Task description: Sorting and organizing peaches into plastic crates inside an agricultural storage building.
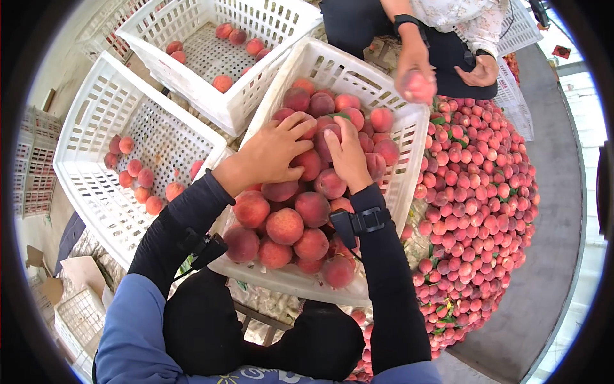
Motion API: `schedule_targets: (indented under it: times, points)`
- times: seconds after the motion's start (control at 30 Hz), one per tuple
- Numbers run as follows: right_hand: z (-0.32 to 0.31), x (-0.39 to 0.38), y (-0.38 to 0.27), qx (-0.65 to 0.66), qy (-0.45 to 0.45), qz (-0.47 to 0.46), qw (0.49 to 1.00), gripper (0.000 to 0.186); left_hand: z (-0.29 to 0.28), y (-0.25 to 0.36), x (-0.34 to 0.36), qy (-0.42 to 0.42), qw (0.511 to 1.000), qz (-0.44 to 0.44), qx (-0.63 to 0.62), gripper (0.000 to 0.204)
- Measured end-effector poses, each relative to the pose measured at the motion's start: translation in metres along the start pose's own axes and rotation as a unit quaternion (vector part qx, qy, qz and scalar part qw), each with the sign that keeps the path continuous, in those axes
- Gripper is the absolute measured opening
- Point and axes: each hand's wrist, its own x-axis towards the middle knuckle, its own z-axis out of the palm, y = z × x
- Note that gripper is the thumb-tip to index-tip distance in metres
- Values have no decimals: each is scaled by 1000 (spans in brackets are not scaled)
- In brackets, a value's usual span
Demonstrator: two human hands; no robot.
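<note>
Peaches point(284, 226) lie heaped in the white crate point(291, 289), just before the wearer's black knees point(204, 320), and I see both bare hands on them. The left hand point(272, 153) rests palm down on the heap, its fingers bent and partly spread. The right hand point(347, 157) is just beside it, turned more on its edge, with a narrow gap between thumb and fingers, next to a dark peach point(322, 144). Both hands touch fruit, but I cannot tell whether either one has a firm grip on a peach. A green leaf point(343, 116) shows near the right fingertips.

To the left, a second crate point(167, 131) holds only some peaches; a third crate point(214, 57), farther away, also holds a few. To the right I see a big pile point(473, 185) of peaches with leaves, beside a grey surface point(556, 141). Beyond it, a co-worker's raised hand point(412, 57) holds a blurred peach point(419, 88).
</note>
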Motion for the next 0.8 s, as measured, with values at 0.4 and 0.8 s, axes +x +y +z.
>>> schedule_targets:
  times: [0.4, 0.8]
  points:
    - [-36, -1, -10, 248, -77, 73, 963, 43, 39, 15, 60, 53, 996, -57, -34, 83]
    - [-79, -51, 2, -246, -38, -2, 969, 52, 51, 13, 52, 59, 997, -15, 54, 75]
